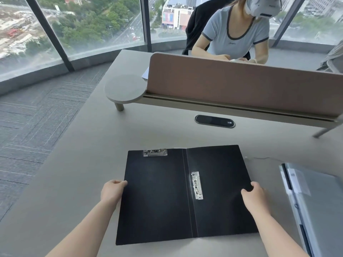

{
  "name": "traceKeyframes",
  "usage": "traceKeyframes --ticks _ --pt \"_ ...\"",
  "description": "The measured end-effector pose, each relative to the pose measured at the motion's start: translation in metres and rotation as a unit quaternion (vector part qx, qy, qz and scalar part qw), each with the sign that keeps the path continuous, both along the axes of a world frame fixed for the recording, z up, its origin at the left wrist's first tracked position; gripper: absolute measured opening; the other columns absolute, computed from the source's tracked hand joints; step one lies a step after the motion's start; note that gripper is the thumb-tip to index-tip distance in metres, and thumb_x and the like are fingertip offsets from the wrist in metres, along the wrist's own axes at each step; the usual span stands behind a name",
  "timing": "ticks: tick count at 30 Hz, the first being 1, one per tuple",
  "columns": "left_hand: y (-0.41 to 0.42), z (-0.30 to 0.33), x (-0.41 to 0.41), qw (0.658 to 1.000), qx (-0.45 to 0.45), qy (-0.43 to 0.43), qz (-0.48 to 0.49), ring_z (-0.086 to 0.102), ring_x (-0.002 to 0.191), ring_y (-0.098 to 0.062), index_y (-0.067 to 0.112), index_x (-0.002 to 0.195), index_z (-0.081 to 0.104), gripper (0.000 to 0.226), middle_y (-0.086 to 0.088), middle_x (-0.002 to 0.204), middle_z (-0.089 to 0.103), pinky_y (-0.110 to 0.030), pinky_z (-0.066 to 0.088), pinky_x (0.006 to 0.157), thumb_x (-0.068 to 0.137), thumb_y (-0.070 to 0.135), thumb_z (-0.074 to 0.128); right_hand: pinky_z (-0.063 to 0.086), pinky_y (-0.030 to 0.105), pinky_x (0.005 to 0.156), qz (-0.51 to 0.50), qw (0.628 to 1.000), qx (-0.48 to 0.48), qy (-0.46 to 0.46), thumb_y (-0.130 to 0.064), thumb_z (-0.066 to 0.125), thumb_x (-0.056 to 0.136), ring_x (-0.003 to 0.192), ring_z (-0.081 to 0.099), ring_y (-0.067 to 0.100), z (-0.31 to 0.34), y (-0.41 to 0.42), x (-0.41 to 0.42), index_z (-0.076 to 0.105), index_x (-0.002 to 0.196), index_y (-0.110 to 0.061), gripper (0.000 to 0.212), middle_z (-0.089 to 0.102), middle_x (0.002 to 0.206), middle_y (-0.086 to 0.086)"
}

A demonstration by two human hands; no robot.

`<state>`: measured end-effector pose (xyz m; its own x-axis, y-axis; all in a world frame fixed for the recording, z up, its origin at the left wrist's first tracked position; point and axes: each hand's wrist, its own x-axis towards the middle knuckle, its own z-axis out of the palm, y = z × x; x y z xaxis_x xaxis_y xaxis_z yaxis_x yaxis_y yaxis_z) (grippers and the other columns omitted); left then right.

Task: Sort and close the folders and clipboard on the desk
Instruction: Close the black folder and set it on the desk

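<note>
A black folder (163, 197) lies open and flat on the grey desk (83, 164) in front of me. It has a silver clip at the top of its left leaf and a silver spring clamp beside the spine on its right leaf. My left hand (111, 191) grips the folder's left edge, fingers curled over it. My right hand (255, 196) grips the right edge, with the thumb on top of the leaf. No paper shows inside.
A stack of translucent grey folders (319, 204) lies at the desk's right edge. A brown divider screen (241, 86) on a low shelf crosses the back, with a round side shelf (125, 89) and a cable port (215, 121). A person sits beyond the screen.
</note>
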<state>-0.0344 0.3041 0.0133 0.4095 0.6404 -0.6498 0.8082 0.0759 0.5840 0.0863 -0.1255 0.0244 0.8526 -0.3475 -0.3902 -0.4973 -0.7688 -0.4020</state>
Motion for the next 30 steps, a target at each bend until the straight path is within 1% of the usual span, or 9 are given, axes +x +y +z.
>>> traceKeyframes --ticks 3,6,9,14,17,20,24,27,30 --pt "0.0 0.008 -0.001 1.0 0.0 -0.02 -0.006 0.058 0.072 -0.023 0.01 0.085 0.069 0.011 -0.004 0.078 0.066 -0.034 0.046 0.072 0.083 0.02 0.066 0.053 0.046 0.082 -0.021 1.0 0.003 0.001 -0.019 0.057 0.083 0.098 0.058 0.035 -0.007 -0.005 0.0 0.05 0.132 -0.011 0.05 0.054 0.124 0.014" --pt "-0.002 0.019 0.001 0.999 -0.002 -0.045 -0.004 0.057 0.069 -0.024 0.008 0.083 0.069 0.008 -0.009 0.08 0.067 -0.037 0.051 0.073 0.086 0.013 0.064 0.055 0.044 0.074 -0.028 1.0 -0.007 0.008 -0.023 0.057 0.076 0.088 0.059 0.035 -0.018 -0.012 0.001 0.056 0.113 -0.01 0.039 0.061 0.107 0.013" --pt "-0.005 0.038 0.002 0.995 -0.042 -0.092 0.006 0.057 0.068 -0.026 0.003 0.089 0.067 0.008 -0.013 0.083 0.067 -0.035 0.053 0.065 0.089 0.01 0.063 0.053 0.041 0.074 -0.012 1.0 -0.015 0.022 -0.024 0.059 0.077 0.09 0.059 0.036 -0.017 -0.021 0.002 0.055 0.097 -0.011 0.024 0.065 0.102 0.015" --pt "-0.022 0.082 0.009 0.984 -0.065 -0.167 -0.022 0.06 0.052 -0.018 0.004 0.089 0.065 0.01 -0.007 0.075 0.066 -0.025 0.05 0.048 0.093 0.013 0.062 0.04 0.03 0.077 0.004 0.998 0.043 0.047 -0.021 0.062 0.089 0.098 0.059 0.029 -0.01 -0.044 -0.002 0.063 0.115 -0.011 0.028 0.066 0.116 0.009" --pt "-0.037 0.106 0.022 0.977 -0.065 -0.195 -0.046 0.052 0.05 -0.016 0.008 0.086 0.063 0.01 -0.004 0.072 0.06 -0.02 0.043 0.041 0.093 0.015 0.062 0.04 0.031 0.078 0.008 0.996 0.079 0.037 -0.02 0.064 0.088 0.091 0.056 0.024 -0.008 -0.055 -0.006 0.063 0.108 -0.016 0.02 0.066 0.114 0.005" --pt "-0.067 0.126 0.041 0.969 -0.064 -0.223 -0.087 0.048 0.05 -0.015 0.011 0.081 0.059 0.013 -0.004 0.07 0.055 -0.018 0.039 0.042 0.092 0.015 0.062 0.042 0.032 0.077 0.017 0.994 0.1 0.029 -0.019 0.064 0.088 0.089 0.057 0.024 -0.004 -0.064 -0.007 0.061 0.1 -0.016 0.012 0.065 0.106 0.004" --pt "-0.12 0.146 0.064 0.956 -0.059 -0.251 -0.143 0.049 0.05 -0.014 0.011 0.08 0.058 0.011 -0.003 0.067 0.053 -0.024 0.043 0.047 0.087 0.017 0.064 0.054 0.04 0.077 0.024 0.989 0.146 0.011 -0.015 0.065 0.089 0.085 0.064 0.026 0.002 -0.072 -0.009 0.059 0.1 -0.017 0.013 0.066 0.099 0.002" --pt "-0.16 0.154 0.078 0.948 -0.036 -0.266 -0.173 0.045 0.054 -0.017 0.01 0.079 0.054 0.013 -0.004 0.066 0.05 -0.026 0.045 0.045 0.087 0.015 0.064 0.054 0.038 0.073 0.029 0.986 0.164 -0.005 -0.012 0.064 0.09 0.082 0.063 0.021 0.006 -0.076 -0.013 0.057 0.102 -0.019 0.015 0.064 0.094 0.0" --pt "-0.203 0.159 0.089 0.941 -0.009 -0.27 -0.204 0.048 0.048 -0.016 0.006 0.082 0.054 0.015 -0.006 0.068 0.053 -0.027 0.047 0.044 0.085 0.016 0.065 0.056 0.04 0.072 0.033 0.98 0.195 -0.01 -0.016 0.061 0.091 0.083 0.062 0.018 0.009 -0.078 -0.016 0.058 0.098 -0.019 0.008 0.063 0.096 -0.004"
